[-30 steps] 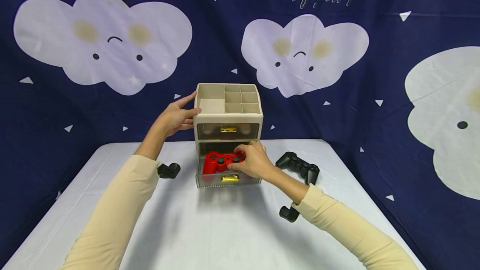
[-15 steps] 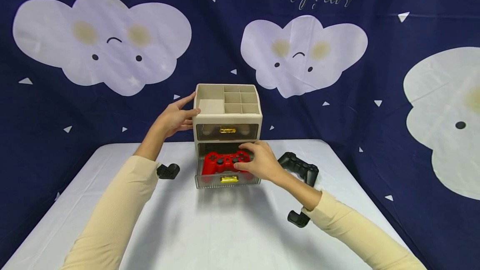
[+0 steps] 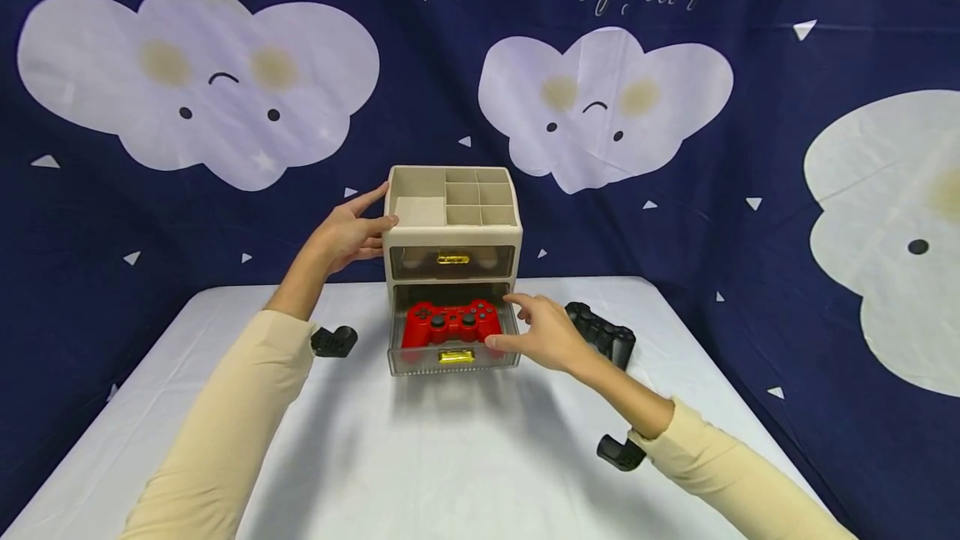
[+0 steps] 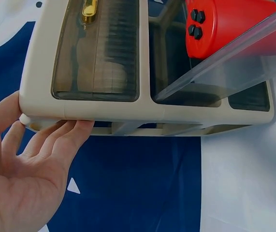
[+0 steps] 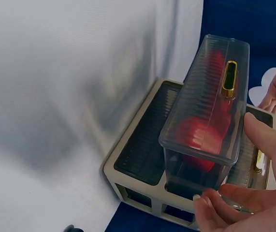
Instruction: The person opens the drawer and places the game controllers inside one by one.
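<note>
A cream desktop drawer organizer (image 3: 453, 237) stands at the back of the table. Its clear lower drawer (image 3: 405, 363) is pulled out, with a red game controller (image 3: 452, 323) lying inside. Against the organizer's upper left side rests my left hand (image 3: 345, 236); the thumb lies at the top front edge and the fingers lie along the side wall. My right hand (image 3: 551, 336) is at the drawer's right side, fingers spread and holding nothing. In the right wrist view its thumb (image 5: 263, 133) is by the drawer's front corner; whether it touches, I cannot tell.
A black game controller (image 3: 606, 333) lies right of the organizer, partly hidden behind my right hand. The upper drawer (image 3: 480, 262) is closed. Divided compartments (image 3: 480, 194) form the organizer's top. A dark blue cloud-patterned curtain (image 3: 420, 48) hangs behind the white table (image 3: 420, 457).
My right hand has let go of the red controller and moved right, out of the drawer to its side. The controller stays in the drawer. The left hand keeps its place.
</note>
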Motion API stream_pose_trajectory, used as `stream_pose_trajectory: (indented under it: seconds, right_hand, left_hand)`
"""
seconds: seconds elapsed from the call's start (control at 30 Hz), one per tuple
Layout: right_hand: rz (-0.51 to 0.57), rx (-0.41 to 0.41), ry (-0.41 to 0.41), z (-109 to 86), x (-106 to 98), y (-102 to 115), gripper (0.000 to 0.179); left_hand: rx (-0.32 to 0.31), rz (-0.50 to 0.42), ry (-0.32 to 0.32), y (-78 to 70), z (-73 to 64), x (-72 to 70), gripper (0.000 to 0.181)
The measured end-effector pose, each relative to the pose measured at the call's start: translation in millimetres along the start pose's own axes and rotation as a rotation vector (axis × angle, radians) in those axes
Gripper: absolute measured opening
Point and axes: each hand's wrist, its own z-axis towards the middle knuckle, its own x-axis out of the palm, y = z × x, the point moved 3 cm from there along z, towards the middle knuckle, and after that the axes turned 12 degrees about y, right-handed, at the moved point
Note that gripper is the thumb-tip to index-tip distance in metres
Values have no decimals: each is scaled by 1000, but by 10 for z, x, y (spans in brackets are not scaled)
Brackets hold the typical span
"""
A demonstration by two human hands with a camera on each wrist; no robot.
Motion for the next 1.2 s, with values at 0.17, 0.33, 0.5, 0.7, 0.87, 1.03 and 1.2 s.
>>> stream_pose_trajectory:
  seconds: [0.17, 0.33, 0.5, 0.7, 0.87, 1.03, 1.2]
  right_hand:
    - [6, 25, 44, -27, 18, -32, 87]
    - [18, 25, 61, -45, 47, -46, 91]
    - [42, 5, 46, -55, 72, -73, 90]
    - [68, 8, 27, -43, 95, -108, 88]
    - [67, 9, 15, -35, 84, -110, 89]
    - [42, 2, 16, -29, 56, -94, 89]
    - [31, 7, 26, -11, 28, -87, 89]
  left_hand:
    - [-2, -5, -2, -3, -5, 2, 74]
    - [-2, -5, -6, 0, -4, 1, 74]
    - [-4, -4, -7, -2, -7, 4, 74]
    - [-7, -5, -7, -10, -13, 10, 74]
    - [-4, -1, -2, -16, -14, 18, 75]
    - [-6, 3, -1, -19, -11, 24, 74]
    - [-7, 7, -5, -18, -10, 19, 74]
